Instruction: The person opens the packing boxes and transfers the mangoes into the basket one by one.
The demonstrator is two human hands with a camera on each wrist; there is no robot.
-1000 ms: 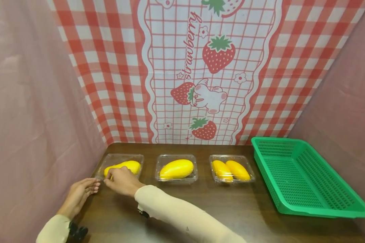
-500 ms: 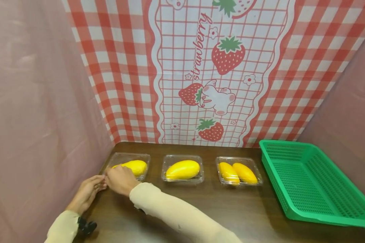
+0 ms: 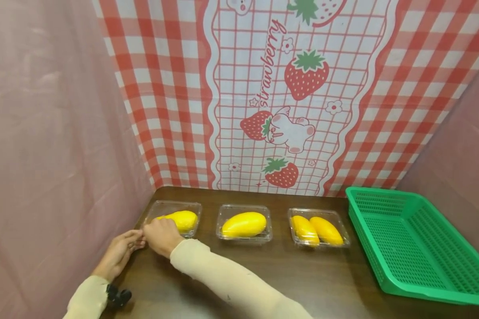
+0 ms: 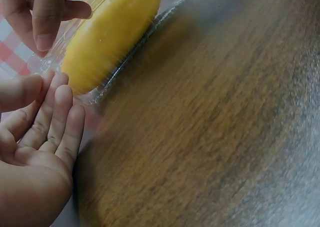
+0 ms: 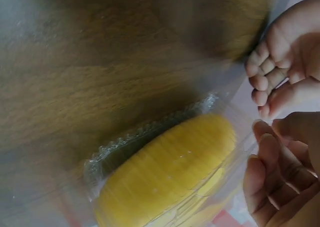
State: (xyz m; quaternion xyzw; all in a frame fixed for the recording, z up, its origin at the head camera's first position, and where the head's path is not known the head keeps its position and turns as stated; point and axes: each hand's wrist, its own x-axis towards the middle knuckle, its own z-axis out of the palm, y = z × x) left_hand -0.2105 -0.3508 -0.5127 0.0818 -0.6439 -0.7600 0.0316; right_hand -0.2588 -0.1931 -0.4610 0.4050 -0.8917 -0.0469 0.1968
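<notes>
Three clear plastic boxes with yellow mangoes stand in a row. Both hands are at the near left corner of the leftmost box, its mango partly behind the right hand. The left hand holds its thumb against the index fingertip at the box's edge, other fingers extended, in the left wrist view. My right hand pinches at the same edge with curled fingers, as the right wrist view shows. Clear plastic covers the mango there; whether it is lid or film I cannot tell.
The middle box holds a mango; the right box shows two mangoes. An empty green basket stands at the right. Pink cloth hangs at both sides, a strawberry-print cloth behind the table.
The right hand has come down and left from over the mango to the box's corner, close against the left hand. The view has shifted slightly; boxes and basket stay in place.
</notes>
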